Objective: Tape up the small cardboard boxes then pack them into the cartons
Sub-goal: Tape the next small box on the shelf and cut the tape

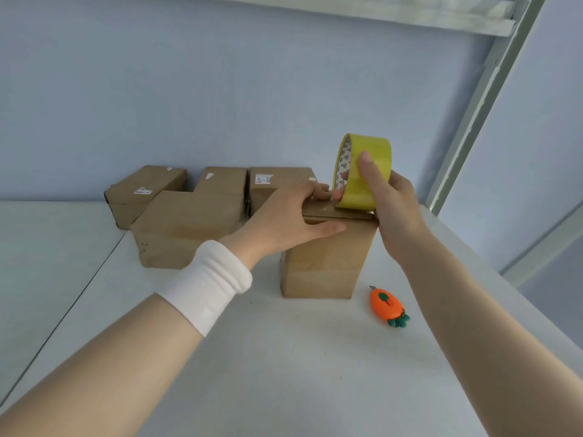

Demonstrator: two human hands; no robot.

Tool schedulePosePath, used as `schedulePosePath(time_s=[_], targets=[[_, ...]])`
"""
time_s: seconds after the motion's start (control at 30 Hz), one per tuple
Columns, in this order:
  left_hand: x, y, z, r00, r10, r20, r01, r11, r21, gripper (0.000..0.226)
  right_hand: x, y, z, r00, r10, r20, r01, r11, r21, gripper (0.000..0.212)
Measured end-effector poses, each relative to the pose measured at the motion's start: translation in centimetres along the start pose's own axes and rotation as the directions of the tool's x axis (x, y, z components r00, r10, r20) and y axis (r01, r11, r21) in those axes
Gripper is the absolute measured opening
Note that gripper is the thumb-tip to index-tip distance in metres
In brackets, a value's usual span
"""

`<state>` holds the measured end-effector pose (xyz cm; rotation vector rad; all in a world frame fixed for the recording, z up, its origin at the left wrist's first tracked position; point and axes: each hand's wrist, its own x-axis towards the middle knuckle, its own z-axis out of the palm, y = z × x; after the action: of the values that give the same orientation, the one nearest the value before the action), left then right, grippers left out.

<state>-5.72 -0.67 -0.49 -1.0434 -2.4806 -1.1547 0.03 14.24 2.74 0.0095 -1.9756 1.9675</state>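
Note:
A small cardboard box [325,263] stands upright on the white table [284,357], near its middle. My left hand [284,219], with a white wristband, lies flat on the box's top flaps, thumb down the front face. My right hand [394,209] grips a roll of yellow tape [362,171] held on edge, its lower rim touching the box's top at the right. The fingers of my left hand reach the tape's loose end beside the roll.
Several more brown cardboard boxes [186,225] sit behind and to the left, against the blue wall. An orange carrot-shaped cutter [386,307] lies on the table right of the box. The table's right edge runs close by, beside a metal frame [473,105].

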Motion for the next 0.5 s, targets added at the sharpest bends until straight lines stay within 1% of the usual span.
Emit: schedulePosePath(time_s=[0.07, 0.13, 0.17, 0.23, 0.33, 0.43, 0.5], targets=[[-0.2, -0.1, 0.4, 1.000, -0.008, -0.030, 0.007, 1.000, -0.015, 0.039, -0.4, 0.2, 0.2, 0.999, -0.038, 0.016, 0.038, 0.999, -0.020, 0.032], [-0.3, -0.3, 0.4, 0.999, 0.017, -0.043, -0.016, 1.000, 0.007, 0.040, -1.1, 0.3, 0.1, 0.996, -0.075, 0.058, 0.076, 0.997, -0.027, 0.031], [-0.4, -0.3, 0.4, 0.998, 0.032, -0.045, -0.031, 0.999, 0.022, 0.042, -1.5, 0.1, 0.0, 0.994, -0.092, 0.057, 0.094, 0.995, -0.020, 0.030], [-0.6, -0.3, 0.4, 0.998, 0.041, -0.038, -0.040, 0.999, 0.029, 0.043, -2.3, -0.5, -0.3, 0.992, -0.124, 0.001, 0.124, 0.992, -0.001, 0.029], [-0.7, -0.3, 0.2, 1.000, 0.006, -0.015, -0.006, 1.000, -0.009, 0.047, -4.2, -1.4, -0.3, 0.979, -0.190, -0.079, 0.187, 0.981, -0.053, 0.026], [-0.7, -0.3, 0.0, 1.000, -0.001, 0.002, 0.001, 1.000, 0.002, 0.056, -7.2, -1.3, -0.5, 0.974, -0.186, -0.130, 0.173, 0.980, -0.101, 0.032], [-0.6, -0.2, -0.1, 0.999, 0.009, 0.032, -0.010, 1.000, 0.021, 0.066, -9.3, -0.4, -0.7, 0.981, -0.122, -0.148, 0.112, 0.991, -0.073, 0.036]])
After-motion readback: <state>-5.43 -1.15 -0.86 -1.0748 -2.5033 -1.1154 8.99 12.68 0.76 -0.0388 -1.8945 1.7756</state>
